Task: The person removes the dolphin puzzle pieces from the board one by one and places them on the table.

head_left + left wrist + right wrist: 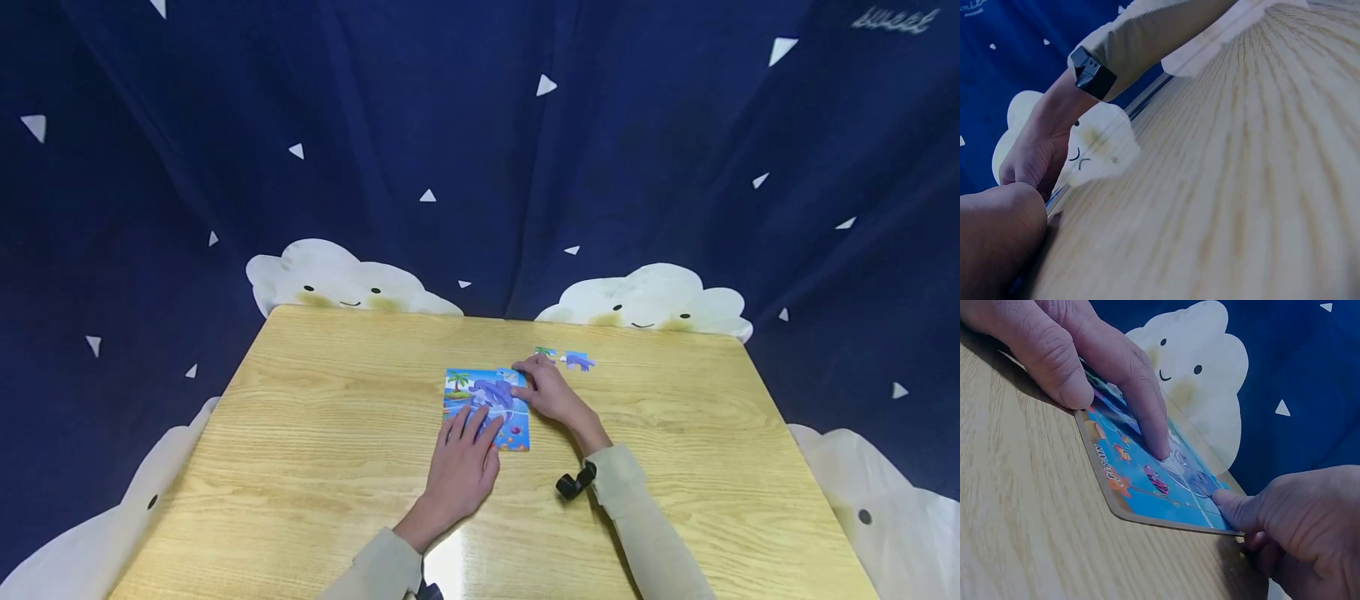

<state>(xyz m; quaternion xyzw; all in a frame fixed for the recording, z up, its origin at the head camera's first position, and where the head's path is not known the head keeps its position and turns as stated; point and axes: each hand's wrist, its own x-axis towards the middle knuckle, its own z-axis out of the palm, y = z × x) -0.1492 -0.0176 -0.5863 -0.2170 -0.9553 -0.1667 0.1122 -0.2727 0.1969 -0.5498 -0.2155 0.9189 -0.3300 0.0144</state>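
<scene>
A jigsaw puzzle (459,400) of dolphins, a palm island and sea creatures lies flat on the wooden table. Over its lower part rests my left hand (462,467), fingers spread and fairly straight; in the right wrist view its fingertips touch the picture (1138,481). At the upper right corner, my right hand (551,390) pinches a puzzle piece (507,376) between thumb and index finger. This piece sits slightly out of line with the top edge. The right wrist view shows the right thumb (1235,509) on the puzzle's edge, other fingers curled beneath. The left wrist view hides the puzzle.
Beyond the right hand lie two loose puzzle pieces, one with a purple dolphin (578,361) and one with palm leaves (545,351), partly covered. The wooden table (315,433) extends around them. Behind it hangs a dark blue curtain (480,150) with white clouds.
</scene>
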